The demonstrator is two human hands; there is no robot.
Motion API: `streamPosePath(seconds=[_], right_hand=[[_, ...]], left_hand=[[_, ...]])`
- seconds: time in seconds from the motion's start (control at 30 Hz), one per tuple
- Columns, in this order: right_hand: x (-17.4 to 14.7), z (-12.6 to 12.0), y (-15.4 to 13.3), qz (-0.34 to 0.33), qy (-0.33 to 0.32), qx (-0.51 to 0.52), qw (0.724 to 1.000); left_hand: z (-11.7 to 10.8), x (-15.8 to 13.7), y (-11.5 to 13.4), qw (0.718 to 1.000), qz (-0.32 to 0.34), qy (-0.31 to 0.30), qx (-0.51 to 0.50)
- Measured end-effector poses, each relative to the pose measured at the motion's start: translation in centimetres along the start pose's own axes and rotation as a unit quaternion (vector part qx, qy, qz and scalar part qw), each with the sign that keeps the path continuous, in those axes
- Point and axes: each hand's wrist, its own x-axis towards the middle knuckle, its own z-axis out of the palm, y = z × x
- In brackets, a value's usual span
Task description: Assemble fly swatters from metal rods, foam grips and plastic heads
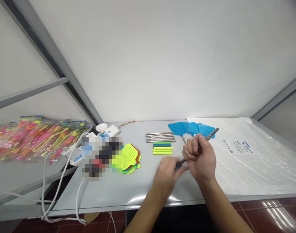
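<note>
My right hand is closed around a slim metal rod, which slants up to the right out of the fist. Lower down, my left hand grips a dark blue handle at the rod's other end; the fingers partly cover it. Behind my right hand lie blue fly swatter heads, some with metal stems showing. A row of metal rods rests on the table beyond my left hand. Just in front of it are green, blue and yellow handle tubes. Perforated swatter heads are stacked to the left.
White plastic packaging with a label covers the table's right side. White power strips and looping cables occupy the left end. Bagged colourful items are piled at far left. A pixelated patch hides things beside the swatter heads.
</note>
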Motion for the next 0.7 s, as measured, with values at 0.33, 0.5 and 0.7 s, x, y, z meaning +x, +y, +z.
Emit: streamPosePath(seconds=[0.33,0.5,0.7], right_hand=[[0.9,-2.2,2.1,0.029,-0.077,-0.205,0.975],[0.8,-2.8,0.5,0.076,-0.096,-0.280,0.952],[1.2,-0.8,-1.4,0.106,-0.072,-0.021,0.992]], left_hand=[[1.2,0.4,-0.7,0.989,-0.100,-0.083,-0.073],[0.7,0.6,-0.4,0.979,-0.131,-0.098,-0.120],[-1.0,-0.1,0.9,0.970,-0.155,-0.121,-0.145]])
